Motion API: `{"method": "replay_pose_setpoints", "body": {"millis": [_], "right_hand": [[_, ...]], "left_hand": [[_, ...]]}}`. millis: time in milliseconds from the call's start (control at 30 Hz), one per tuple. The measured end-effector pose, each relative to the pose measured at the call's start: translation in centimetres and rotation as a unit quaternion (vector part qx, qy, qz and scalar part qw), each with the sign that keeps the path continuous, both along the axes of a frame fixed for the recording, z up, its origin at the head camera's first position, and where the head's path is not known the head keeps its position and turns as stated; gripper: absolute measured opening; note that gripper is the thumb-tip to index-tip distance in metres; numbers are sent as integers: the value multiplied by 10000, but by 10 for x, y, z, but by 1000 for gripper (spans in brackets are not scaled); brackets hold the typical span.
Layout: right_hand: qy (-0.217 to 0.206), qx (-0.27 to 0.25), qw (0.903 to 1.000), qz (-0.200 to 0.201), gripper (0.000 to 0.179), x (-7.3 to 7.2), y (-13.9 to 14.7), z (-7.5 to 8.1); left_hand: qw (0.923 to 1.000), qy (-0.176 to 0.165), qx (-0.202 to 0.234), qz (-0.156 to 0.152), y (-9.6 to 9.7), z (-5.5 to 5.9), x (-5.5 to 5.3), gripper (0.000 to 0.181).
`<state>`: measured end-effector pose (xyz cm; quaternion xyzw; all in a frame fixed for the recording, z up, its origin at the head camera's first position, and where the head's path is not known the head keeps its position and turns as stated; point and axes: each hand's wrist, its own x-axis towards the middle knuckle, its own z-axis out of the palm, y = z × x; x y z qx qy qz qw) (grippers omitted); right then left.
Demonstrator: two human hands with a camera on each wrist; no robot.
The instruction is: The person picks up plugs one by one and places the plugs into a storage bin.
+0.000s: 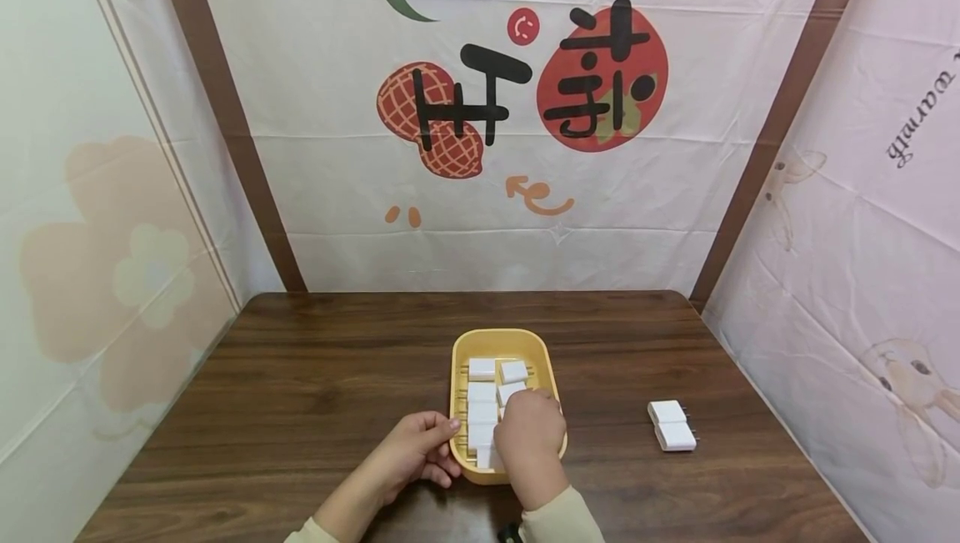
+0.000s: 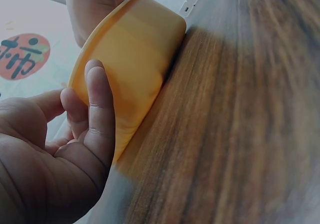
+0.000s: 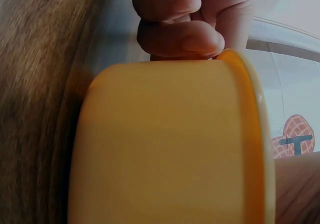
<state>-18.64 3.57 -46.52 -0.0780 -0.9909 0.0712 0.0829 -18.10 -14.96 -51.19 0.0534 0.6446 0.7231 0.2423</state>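
Note:
A yellow plastic basket [image 1: 504,334] stands on the table, holding several white wall chargers [image 1: 482,393] with metal prongs, laid in two columns. My left hand [image 1: 417,451] grips the basket's left side near the front, thumb at the rim and fingers against the outer wall. In the left wrist view, those fingers [image 2: 100,103] touch the yellow wall. My right hand [image 1: 531,434] reaches down into the right half of the basket, over the chargers there. Its fingertips are hidden in every view, so what they hold cannot be seen.
Two more white chargers [image 1: 672,424] lie side by side on the brown wooden table [image 1: 337,359], right of the basket. Printed cloth [image 1: 480,259] hangs behind the table and along both sides. A small dark object [image 1: 510,533] shows by the right sleeve.

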Motion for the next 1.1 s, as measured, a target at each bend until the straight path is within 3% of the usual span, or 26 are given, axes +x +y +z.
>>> {"method": "replay_pose_setpoints", "body": {"millis": [1100], "right_hand": [[-175,-103,9997,162,14,-8,-1,0]], "left_hand": [[10000,28,-17,-8,-1,1,0,31]]}}
